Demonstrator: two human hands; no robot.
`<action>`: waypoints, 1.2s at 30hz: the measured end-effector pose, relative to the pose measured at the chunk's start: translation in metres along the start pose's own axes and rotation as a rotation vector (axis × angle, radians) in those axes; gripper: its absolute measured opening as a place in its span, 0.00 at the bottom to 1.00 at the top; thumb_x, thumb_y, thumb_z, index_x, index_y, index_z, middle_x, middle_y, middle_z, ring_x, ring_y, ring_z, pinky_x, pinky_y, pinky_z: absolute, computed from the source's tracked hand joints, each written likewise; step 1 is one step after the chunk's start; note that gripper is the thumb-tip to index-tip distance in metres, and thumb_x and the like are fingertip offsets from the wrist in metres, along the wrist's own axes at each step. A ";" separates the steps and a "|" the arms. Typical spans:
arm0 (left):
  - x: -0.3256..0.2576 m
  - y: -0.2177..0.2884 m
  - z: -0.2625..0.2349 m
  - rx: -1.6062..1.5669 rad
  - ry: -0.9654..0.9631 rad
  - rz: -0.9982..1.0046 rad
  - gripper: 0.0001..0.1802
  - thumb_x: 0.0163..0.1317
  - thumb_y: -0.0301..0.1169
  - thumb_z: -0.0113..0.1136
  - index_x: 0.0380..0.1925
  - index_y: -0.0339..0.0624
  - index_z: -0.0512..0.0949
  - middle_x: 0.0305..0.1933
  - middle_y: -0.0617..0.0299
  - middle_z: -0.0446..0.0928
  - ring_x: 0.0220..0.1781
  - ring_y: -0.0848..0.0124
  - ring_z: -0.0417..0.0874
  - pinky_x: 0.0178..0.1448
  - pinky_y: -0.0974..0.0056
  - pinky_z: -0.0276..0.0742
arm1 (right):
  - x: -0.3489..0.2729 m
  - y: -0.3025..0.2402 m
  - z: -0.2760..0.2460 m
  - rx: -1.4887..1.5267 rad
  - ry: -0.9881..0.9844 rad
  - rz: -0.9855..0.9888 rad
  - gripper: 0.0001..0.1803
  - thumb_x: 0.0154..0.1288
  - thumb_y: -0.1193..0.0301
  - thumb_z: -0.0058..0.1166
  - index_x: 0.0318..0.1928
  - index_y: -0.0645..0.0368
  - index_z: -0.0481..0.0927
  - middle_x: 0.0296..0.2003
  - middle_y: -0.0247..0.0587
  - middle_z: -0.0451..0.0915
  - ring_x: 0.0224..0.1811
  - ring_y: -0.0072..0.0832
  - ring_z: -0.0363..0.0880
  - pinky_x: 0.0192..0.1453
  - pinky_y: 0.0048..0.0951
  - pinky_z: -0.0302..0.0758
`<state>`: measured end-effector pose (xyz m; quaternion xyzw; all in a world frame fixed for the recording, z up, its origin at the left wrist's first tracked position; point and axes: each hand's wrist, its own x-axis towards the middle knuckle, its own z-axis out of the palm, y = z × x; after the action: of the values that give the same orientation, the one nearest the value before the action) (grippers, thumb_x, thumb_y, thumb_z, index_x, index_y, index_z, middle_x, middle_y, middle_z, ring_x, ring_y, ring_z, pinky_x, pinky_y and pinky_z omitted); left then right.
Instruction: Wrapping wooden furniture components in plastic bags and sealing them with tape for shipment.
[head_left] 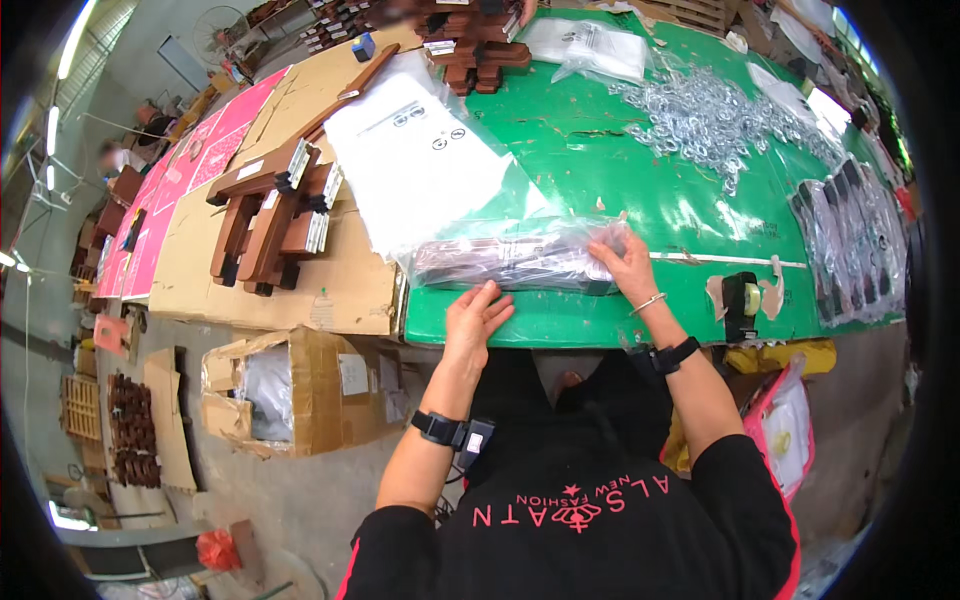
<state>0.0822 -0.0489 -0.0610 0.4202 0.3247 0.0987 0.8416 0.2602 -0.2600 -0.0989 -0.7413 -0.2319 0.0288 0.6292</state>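
Note:
A see-through plastic bag [545,240] with brown wooden pieces [490,258] inside lies along the near edge of the green tabletop [560,140]. At its right end my right hand [628,268] is closed, thumb and fingers gripping the gathered plastic. My left hand [478,318] rests at the bag's near side, left of its middle, with the fingers stretched out and apart. Left of the bag and farther off lies a stack of flat white plastic bags [410,140], reaching close to the wrapped pieces.
Brown wooden parts [270,220] are stacked on cardboard at left; more stand at the far edge. Small metal pieces [700,115] lie heaped at far right. Filled plastic bags [850,240] lie on the right, beyond a tape dispenser [742,305]. A cardboard box [320,390] stands below.

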 end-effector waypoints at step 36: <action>0.060 0.001 0.099 1.189 -0.289 0.754 0.11 0.67 0.40 0.58 0.36 0.45 0.77 0.30 0.51 0.79 0.37 0.50 0.80 0.40 0.51 0.72 | -0.012 -0.018 -0.002 -0.119 -0.015 -0.028 0.25 0.58 0.59 0.70 0.47 0.66 0.80 0.46 0.51 0.81 0.46 0.42 0.81 0.49 0.37 0.75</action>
<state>0.1904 -0.0855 -0.0449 0.8999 0.0415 0.1323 0.4135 0.2450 -0.2651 -0.0845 -0.7738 -0.2483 0.0116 0.5827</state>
